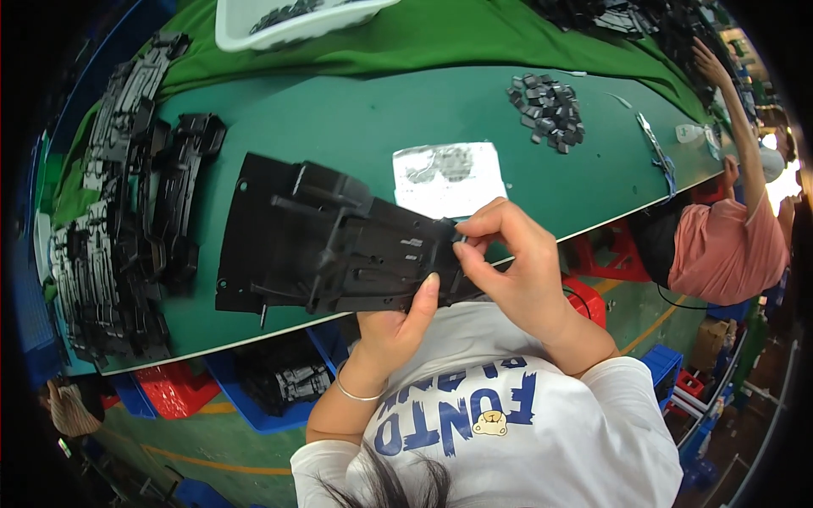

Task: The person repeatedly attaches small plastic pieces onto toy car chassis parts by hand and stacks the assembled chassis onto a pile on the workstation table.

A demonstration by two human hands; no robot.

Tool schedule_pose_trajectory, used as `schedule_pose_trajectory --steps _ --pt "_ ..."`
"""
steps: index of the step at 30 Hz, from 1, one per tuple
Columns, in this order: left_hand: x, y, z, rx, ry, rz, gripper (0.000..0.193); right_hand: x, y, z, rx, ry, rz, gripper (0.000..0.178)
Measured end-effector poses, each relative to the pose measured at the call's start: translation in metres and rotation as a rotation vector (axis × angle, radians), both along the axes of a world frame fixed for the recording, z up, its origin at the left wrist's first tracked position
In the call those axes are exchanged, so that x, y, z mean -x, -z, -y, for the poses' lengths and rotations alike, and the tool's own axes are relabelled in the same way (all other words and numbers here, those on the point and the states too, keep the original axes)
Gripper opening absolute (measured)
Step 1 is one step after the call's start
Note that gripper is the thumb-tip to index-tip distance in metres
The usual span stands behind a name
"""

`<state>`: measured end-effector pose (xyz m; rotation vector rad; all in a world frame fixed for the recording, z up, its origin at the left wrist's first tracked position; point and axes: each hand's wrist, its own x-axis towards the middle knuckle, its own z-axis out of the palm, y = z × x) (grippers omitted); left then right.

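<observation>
A long black moulded plastic part (pixel 339 241) is held tilted over the near edge of the table, its broad flat end to the left. My left hand (pixel 394 330) grips it from below, thumb on its near edge. My right hand (pixel 517 258) is closed in a pinch at the part's narrower right end; whatever lies between thumb and forefinger is too small to make out. Beyond the part lies a white sheet with a dark smudged patch (pixel 449 173). Farther right, a loose pile of small black pieces (pixel 549 112) rests on the green table (pixel 339 118).
Similar black parts (pixel 127 212) are stacked along the left side. A white bin (pixel 305 25) stands on green cloth at the back. Tweezers-like metal tools (pixel 656 152) lie at right, near a co-worker in pink (pixel 720 254). A blue crate (pixel 262 419) sits below the table.
</observation>
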<state>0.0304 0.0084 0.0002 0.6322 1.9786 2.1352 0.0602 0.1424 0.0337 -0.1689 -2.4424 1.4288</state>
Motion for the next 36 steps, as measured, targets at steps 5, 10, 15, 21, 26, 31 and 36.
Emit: schedule_pose_trajectory --steps 5,10,15,21,26,31,36 --pt "-0.004 0.0 0.003 -0.173 0.003 0.18 0.028 0.001 -0.011 -0.027 0.267 -0.016 0.097 0.033" --pt "0.0 0.01 0.005 -0.252 0.069 0.253 0.047 0.036 -0.006 -0.102 -0.338 0.176 -0.03 0.016" --pt "-0.001 0.011 0.01 -0.352 0.05 0.306 0.041 0.069 0.007 -0.118 -0.741 0.122 0.021 0.014" --pt "0.0 0.01 0.007 -0.301 0.017 0.309 0.041 0.069 0.006 -0.124 -0.462 0.094 0.049 0.014" --pt "0.003 0.005 0.003 -0.324 0.038 0.309 0.04 0.065 0.003 -0.136 -0.091 0.13 -0.016 0.013" --pt "0.002 0.009 0.007 -0.306 0.057 0.284 0.04 0.062 0.001 -0.147 -0.237 0.173 -0.062 0.018" --pt "-0.003 0.004 0.007 -0.326 -0.006 0.351 0.037 0.06 0.006 -0.151 -0.194 0.198 -0.055 0.01"
